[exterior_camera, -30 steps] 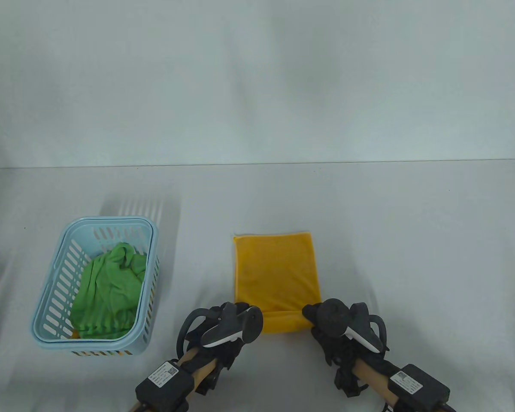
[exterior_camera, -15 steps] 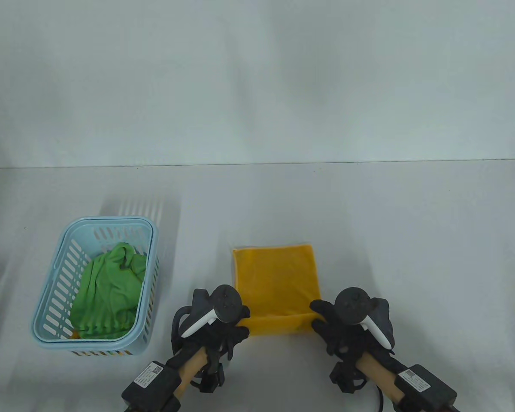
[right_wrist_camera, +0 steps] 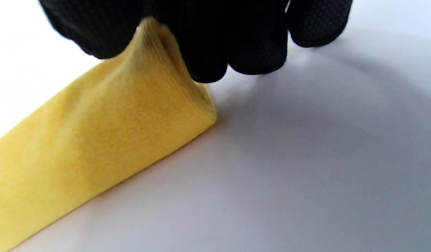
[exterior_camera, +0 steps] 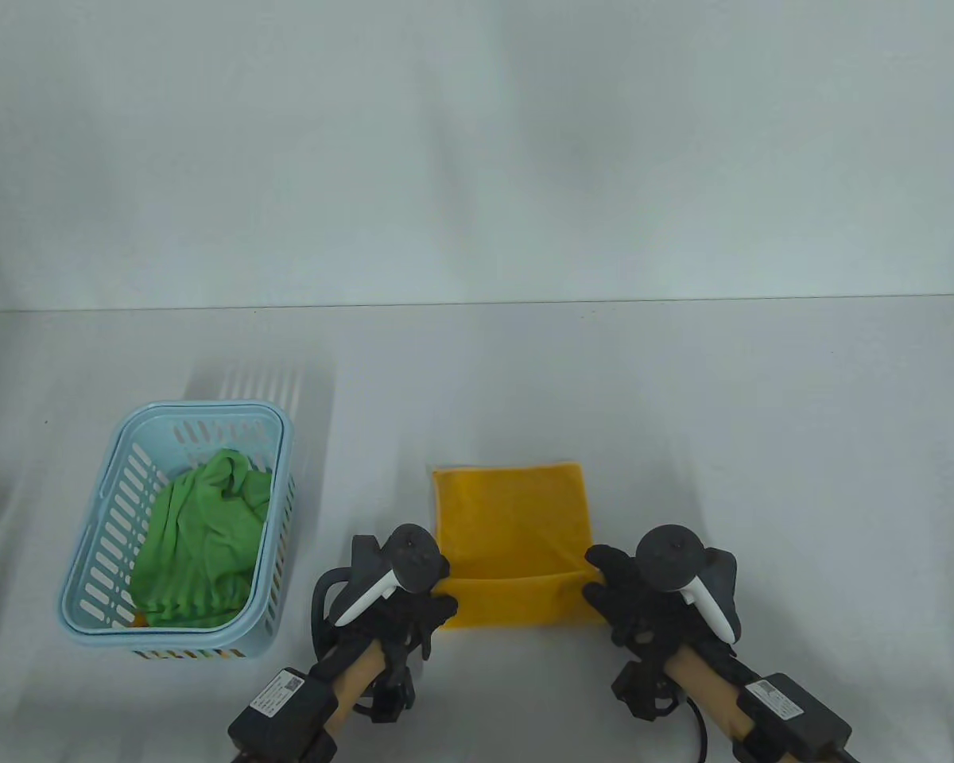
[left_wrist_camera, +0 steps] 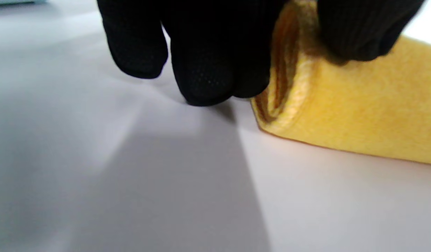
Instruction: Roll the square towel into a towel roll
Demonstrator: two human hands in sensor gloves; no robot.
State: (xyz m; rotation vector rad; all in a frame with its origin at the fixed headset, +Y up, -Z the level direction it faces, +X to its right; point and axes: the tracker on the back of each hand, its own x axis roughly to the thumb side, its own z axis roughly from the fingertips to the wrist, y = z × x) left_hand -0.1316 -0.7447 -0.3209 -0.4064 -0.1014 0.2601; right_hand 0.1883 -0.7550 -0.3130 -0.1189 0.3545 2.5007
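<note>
Two gloved hands, one at each end of the rolled near edge of the yellow towel (exterior_camera: 513, 517). Left hand (exterior_camera: 413, 604) at the left end of the roll (exterior_camera: 513, 602), fingers curled and pinching it: thumb (left_wrist_camera: 359, 31) pressed on top of the cloth, other fingers (left_wrist_camera: 204, 70) bent down over the open end, tips just at the table (exterior_camera: 684, 381). Layered spiral of cloth visible at that end in the left wrist view. Right hand (exterior_camera: 628, 592) mirrored at the right end, fingers (right_wrist_camera: 236, 52) curled round the cloth and gathering it upward into a small peak, thumb side (right_wrist_camera: 92, 31) on the other face of the fold. Both grips closed tight on the fabric, no gap between fingers and cloth. A tracker strapped on the back of each hand, black with a white band.

Towel near the front middle of the table, rolled part nearest the person, the unrolled remainder lying flat beyond it toward the far edge.

Well apart to the left: a pale blue slotted basket (exterior_camera: 95, 517) with a crumpled green cloth (exterior_camera: 199, 540) inside.
</note>
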